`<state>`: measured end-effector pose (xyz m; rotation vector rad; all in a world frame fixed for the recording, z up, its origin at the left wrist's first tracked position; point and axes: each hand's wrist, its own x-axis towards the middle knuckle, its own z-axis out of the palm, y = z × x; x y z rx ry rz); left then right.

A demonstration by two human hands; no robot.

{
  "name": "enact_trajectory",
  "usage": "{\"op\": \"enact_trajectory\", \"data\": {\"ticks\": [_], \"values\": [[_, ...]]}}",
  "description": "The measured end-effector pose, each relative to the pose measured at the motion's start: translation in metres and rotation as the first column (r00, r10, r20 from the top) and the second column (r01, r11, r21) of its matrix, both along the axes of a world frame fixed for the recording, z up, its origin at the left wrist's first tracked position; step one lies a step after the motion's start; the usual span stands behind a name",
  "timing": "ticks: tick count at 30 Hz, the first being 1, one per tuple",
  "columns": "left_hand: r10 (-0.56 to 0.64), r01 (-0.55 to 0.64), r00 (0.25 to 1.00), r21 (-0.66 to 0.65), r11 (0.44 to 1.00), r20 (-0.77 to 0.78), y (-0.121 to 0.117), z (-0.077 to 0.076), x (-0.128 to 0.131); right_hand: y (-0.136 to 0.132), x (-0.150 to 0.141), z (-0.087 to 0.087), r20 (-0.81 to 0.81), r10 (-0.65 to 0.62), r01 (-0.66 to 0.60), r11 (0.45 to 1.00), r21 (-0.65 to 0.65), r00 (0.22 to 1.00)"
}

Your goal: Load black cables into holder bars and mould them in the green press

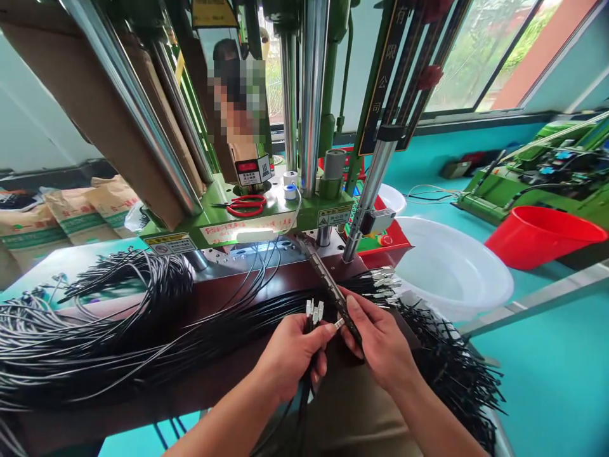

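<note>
My left hand (290,355) is closed round a small bunch of black cables, whose silver plug ends (314,310) stick up above the fingers. Its thumb and forefinger pinch one plug (339,324) toward my right hand. My right hand (378,343) grips a long dark metal bar (328,285) that slants up toward the green machine (266,216). Both hands meet over a brown work surface (223,292), in front of a thick spread of black cables (118,330).
Red-handled scissors (246,205) and tape rolls (290,184) lie on the machine's green ledge. White plastic basins (451,266) stand to the right, with a red bucket (542,235) beyond. More black cable pieces (451,368) pile at the right. Sacks (71,212) are stacked at the left. Another person stands behind the machine.
</note>
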<state>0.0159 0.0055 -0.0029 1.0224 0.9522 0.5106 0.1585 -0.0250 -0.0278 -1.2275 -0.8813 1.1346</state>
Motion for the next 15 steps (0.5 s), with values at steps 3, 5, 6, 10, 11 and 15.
{"op": "enact_trajectory", "data": {"ticks": [3, 5, 6, 10, 11, 15], "values": [[-0.015, 0.015, 1.000, -0.011, 1.000, -0.007, 0.0001, 0.0010, 0.0000, -0.0013, -0.0006, 0.0009, 0.001, 0.005, -0.005, 1.000, -0.003, 1.000], [-0.024, 0.024, 1.000, -0.009, 1.000, -0.012, 0.0004, 0.0012, 0.0000, -0.0016, -0.0013, 0.0028, 0.004, 0.011, -0.010, 1.000, -0.019, 1.000], [-0.027, 0.027, 1.000, -0.008, 1.000, -0.015, 0.0007, 0.0009, 0.0000, -0.0017, -0.0015, 0.0038, 0.007, 0.013, -0.013, 1.000, -0.029, 1.000], [-0.034, 0.034, 0.999, -0.005, 0.999, -0.023, 0.0014, -0.0020, -0.0005, -0.0021, -0.0020, 0.0064, 0.023, 0.010, -0.009, 0.999, -0.044, 1.000], [-0.035, 0.034, 0.999, -0.007, 0.999, -0.023, 0.0016, -0.0026, -0.0005, -0.0022, -0.0020, 0.0065, 0.028, 0.006, -0.005, 0.999, -0.043, 1.000], [-0.029, 0.029, 0.999, -0.003, 1.000, -0.043, 0.0017, -0.0022, 0.0015, -0.0028, -0.0023, 0.0053, 0.069, 0.006, -0.003, 0.999, -0.044, 0.998]]}}
